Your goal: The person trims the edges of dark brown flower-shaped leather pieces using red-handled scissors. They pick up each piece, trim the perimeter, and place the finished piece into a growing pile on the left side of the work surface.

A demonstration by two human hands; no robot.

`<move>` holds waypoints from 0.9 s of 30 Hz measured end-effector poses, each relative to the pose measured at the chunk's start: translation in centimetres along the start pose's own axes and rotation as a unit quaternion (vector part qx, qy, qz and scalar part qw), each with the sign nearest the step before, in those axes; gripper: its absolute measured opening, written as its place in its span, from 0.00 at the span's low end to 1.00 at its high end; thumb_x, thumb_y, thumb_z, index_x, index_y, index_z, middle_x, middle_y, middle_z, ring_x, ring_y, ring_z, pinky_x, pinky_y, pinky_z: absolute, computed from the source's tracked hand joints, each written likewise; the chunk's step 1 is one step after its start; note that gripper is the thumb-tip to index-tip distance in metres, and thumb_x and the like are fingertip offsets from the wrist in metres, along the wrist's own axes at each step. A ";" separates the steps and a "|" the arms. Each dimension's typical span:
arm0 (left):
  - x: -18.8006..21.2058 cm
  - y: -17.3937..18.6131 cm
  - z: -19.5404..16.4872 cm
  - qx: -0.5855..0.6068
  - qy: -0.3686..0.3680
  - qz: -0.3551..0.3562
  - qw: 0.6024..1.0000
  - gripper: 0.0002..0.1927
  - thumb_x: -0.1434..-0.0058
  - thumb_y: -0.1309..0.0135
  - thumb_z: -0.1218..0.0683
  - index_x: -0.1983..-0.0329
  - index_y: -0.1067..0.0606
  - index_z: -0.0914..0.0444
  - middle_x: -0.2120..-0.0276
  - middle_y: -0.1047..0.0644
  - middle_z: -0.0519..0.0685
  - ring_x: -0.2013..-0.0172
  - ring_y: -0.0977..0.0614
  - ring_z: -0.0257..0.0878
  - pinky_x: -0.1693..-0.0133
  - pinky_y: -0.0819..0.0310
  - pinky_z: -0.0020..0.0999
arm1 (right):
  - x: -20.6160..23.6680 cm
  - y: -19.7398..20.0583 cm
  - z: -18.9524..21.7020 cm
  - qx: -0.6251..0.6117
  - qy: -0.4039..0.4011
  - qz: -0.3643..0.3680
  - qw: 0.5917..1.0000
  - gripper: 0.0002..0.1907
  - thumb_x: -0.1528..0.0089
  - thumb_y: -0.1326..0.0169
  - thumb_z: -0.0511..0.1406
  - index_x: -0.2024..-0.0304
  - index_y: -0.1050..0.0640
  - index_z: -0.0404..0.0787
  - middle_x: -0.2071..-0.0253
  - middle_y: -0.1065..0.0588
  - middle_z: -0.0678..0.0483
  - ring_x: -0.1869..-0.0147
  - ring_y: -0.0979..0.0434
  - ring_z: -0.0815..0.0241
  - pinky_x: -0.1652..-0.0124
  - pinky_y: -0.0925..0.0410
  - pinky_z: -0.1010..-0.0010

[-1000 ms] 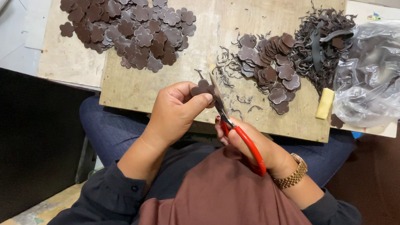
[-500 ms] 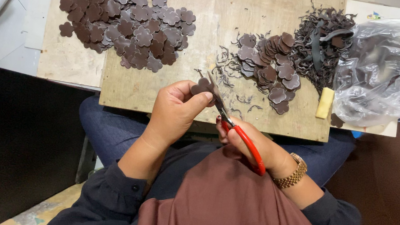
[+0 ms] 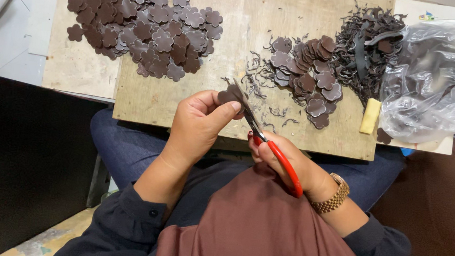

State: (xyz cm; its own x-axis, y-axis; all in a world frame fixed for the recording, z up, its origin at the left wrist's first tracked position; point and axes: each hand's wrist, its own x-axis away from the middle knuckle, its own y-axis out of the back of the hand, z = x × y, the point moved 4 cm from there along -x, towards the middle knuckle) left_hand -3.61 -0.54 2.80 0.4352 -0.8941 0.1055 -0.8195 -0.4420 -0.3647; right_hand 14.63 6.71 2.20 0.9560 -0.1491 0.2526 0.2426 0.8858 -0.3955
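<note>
A: What's the base, biggest first?

B: Pale scuffed wooden board tabletop, edge over the person's lap. A white surface shows past its left side.

A: On it?

B: Top left: large heap of dark brown flower-shaped leather cutouts, spread loosely and overlapping. Right edge: crumpled clear plastic bag with dark material inside, partly overhanging the tabletop. Just left of the bag: tangled pile of dark brown leather strips and offcuts. Left of and touching that: smaller stack of brown flower-shaped pieces. Thin curled trimmings scattered between that stack and the hands.

A: Anything small?

B: Pale yellow rectangular block, lying by the lower left corner of the bag, near the front edge.

A: Left hand?

B: Left hand is closed in a pinch, thumb and fingertips holding a single dark brown flower-shaped leather piece. The piece is held above the near edge of the tabletop, off the surface.

A: Right hand?

B: Right hand is wrapped around the handles of red-handled scissors. Blades point up and left, tips meeting the edge of the held piece. Blade gap looks narrow; can't tell exactly.

A: Wrist?

B: Gold-coloured link watch on the right wrist, dark sleeves on both arms.
</note>
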 end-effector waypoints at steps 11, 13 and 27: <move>-0.1 -0.1 -0.3 -0.026 -0.004 -0.008 1.000 0.05 0.33 0.42 0.59 0.62 0.22 0.68 0.65 0.18 0.48 0.64 0.19 0.30 0.58 0.24 0.25 | -0.1 -0.4 0.4 -0.027 -0.013 0.032 0.999 0.27 0.34 0.51 0.59 0.59 0.34 0.43 0.68 0.41 0.61 0.71 0.46 0.72 0.73 0.46 0.78; 0.0 -0.3 -0.3 -0.028 -0.003 -0.008 1.000 0.05 0.33 0.42 0.59 0.62 0.22 0.68 0.65 0.18 0.48 0.64 0.20 0.29 0.59 0.24 0.25 | -0.1 -0.5 0.5 -0.027 -0.011 0.034 0.999 0.27 0.33 0.51 0.58 0.59 0.34 0.42 0.68 0.41 0.61 0.71 0.46 0.72 0.72 0.47 0.78; -0.3 0.0 0.1 -0.048 -0.021 -0.017 0.998 0.04 0.33 0.41 0.59 0.61 0.23 0.66 0.66 0.20 0.45 0.65 0.22 0.27 0.61 0.26 0.23 | -0.2 0.0 0.5 0.053 -0.002 -0.001 0.999 0.24 0.30 0.55 0.55 0.59 0.33 0.42 0.67 0.37 0.60 0.71 0.43 0.71 0.72 0.44 0.79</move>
State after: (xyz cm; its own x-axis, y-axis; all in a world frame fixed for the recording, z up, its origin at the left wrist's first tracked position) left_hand -3.73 -0.28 2.65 0.4772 -0.8754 0.0771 -0.8350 -0.4790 -0.2707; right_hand 14.34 6.91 2.56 0.9550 -0.1491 0.2565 0.2249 0.9275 -0.2986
